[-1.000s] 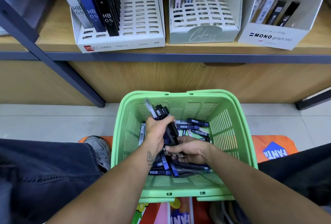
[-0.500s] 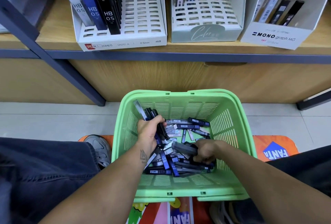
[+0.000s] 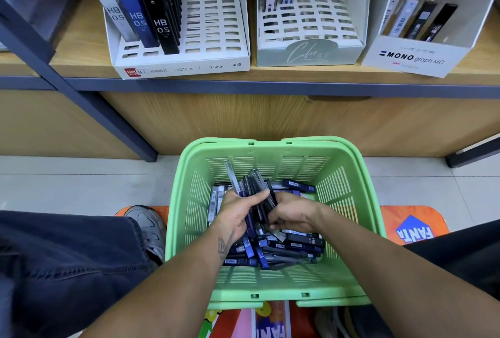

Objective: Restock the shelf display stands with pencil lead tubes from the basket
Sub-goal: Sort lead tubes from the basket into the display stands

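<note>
- Where your right hand [image 3: 290,212] dug alone half a second ago, it now meets the bundle of lead tubes [image 3: 254,194], fingers curled on it.
- Your left hand [image 3: 238,214] grips that bundle over the basket [image 3: 189,229], long axis pointing up and away toward the shelf [image 3: 270,78].

— Readable on the upright tubes [image 3: 140,10] at upper left of the frame?
— "HB 0.5", printed on a grey, a blue and a black one alike.
— And on the front lip of the white display stand [image 3: 184,68] beneath?
— Red "deli" logo, then "SH212-A", "0.5mm", "48" plus small characters too fine to make out.
— Middle stand [image 3: 308,52]?
— A cursive word starting "Col…", not legible beyond that.
— Upper right stand [image 3: 412,57]?
— "MONO graph MG", with tiny unreadable print around it.
— Lower down?
— "HB 0.5" on loose tubes [image 3: 311,240] in the green basket [image 3: 349,218]; "FANTA" on the orange mat [image 3: 415,229] at right.
</note>
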`<act>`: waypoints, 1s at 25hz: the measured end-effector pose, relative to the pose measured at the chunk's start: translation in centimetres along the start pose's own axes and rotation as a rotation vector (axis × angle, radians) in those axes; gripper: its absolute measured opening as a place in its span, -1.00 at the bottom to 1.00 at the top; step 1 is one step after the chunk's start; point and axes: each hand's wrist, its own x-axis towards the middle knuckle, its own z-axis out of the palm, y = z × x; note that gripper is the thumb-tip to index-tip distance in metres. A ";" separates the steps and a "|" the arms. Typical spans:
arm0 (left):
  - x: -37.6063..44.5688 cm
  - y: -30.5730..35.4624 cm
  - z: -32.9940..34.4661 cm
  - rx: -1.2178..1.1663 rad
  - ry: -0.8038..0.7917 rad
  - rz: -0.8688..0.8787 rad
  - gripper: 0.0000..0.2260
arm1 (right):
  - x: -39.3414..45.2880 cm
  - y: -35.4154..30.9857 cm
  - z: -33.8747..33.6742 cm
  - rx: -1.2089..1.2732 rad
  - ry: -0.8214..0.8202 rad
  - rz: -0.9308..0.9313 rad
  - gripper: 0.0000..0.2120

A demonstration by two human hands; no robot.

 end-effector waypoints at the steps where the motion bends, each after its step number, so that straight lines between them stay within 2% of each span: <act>1: 0.1 0.0 0.1 0.027 0.005 -0.002 -0.45 | -0.1 -0.1 0.2 -0.033 0.001 0.007 -0.55; 3: 0.2 0.0 0.4 0.072 0.035 -0.012 -0.44 | -0.2 -0.3 0.4 -0.081 -0.029 -0.008 -0.48; 9: 0.1 0.0 0.5 0.013 0.055 -0.083 -0.48 | -1.5 -1.4 -0.1 -0.343 -0.186 -0.018 -0.51; 15: 0.6 -0.2 0.4 -0.059 0.130 -0.051 -0.55 | -1.3 -1.5 0.5 -0.115 -0.075 0.013 -0.47; 18: 0.5 -0.2 -0.2 -0.064 0.127 -0.066 -0.55 | -1.4 -1.6 1.0 -0.179 -0.122 0.066 -0.50; 21: 0.4 -0.1 -0.5 -0.063 0.090 -0.092 -0.56 | -1.7 -2.0 0.8 -0.298 -0.149 0.041 -0.53; 25: 0.5 0.2 -0.5 -0.077 0.078 -0.089 -0.44 | -2.1 -2.2 0.8 -0.206 -0.202 0.016 -0.48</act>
